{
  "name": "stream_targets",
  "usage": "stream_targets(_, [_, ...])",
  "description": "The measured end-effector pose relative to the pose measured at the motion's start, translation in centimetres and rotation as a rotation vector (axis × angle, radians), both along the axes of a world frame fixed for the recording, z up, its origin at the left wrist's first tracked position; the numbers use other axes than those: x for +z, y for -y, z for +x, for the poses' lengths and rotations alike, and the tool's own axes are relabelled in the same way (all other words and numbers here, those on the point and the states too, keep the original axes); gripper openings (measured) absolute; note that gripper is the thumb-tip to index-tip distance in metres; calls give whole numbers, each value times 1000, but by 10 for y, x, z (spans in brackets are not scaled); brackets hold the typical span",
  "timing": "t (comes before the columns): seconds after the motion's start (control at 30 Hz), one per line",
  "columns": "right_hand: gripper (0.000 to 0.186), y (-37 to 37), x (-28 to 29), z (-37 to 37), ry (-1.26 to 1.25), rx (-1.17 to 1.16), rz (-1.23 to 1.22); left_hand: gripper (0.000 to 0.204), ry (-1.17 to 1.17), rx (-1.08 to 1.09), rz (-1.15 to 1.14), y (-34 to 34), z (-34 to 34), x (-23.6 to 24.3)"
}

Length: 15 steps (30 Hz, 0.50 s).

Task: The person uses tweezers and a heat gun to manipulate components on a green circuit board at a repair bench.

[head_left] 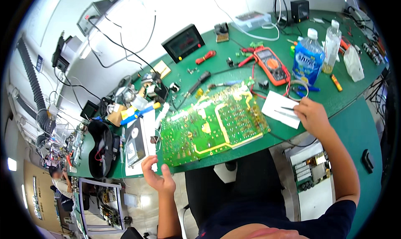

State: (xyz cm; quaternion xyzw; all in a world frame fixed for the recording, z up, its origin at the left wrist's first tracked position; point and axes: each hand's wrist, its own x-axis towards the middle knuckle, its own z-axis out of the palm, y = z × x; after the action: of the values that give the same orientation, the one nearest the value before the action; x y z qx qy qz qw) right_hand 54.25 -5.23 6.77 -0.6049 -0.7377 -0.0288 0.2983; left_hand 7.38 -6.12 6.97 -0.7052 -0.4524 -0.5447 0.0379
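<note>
Fingers (297, 110) of the right hand (312, 118) pressed together, pinching thin dark tweezers (287, 108) over a white paper sheet (280, 108), just right of the green circuit board (213, 122). Left hand (158, 176) at the near left corner of the circuit board, off the counter (351, 126) edge; fingers curled loosely and apart, thumb raised, holding nothing.

Circuit board: large, green with pale yellow-green traces, flat on the green counter, centre.

Packages and labels, placed from the circuit board:
- Plastic bottle (308, 57), blue label, white cap, upright, behind and to the right.
- Clear bottle (331, 44), yellowish liquid, white cap, just right of the blue-labelled one.
- White translucent bag (354, 63), further right.
- Clear lidded box (252, 18), far behind.

Other items:
- Orange multimeter (271, 64) with red and black leads, behind right, between the circuit board and the bottles.
- Black angled display unit (184, 42), behind.
- Soldering iron (195, 85), black handle, just behind.
- Solder wire ring (299, 88), behind the paper sheet.
- Blue and yellow handled tool (140, 112), left.
- Black pouch (102, 149), far left, with a printed white sheet (138, 145) between it and the circuit board.
- Second person (60, 184), seated at a distant bench, far left.
</note>
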Motion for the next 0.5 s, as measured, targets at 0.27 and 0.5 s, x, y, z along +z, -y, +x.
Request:
stream_targets(0.27, [4,3,-5,11,14,13,40,33,-344,-463,223,-19,114,145])
stream_targets(0.5, [19,3,-7,9,42,-63,201,39,-457,-736,188,-22,180,175])
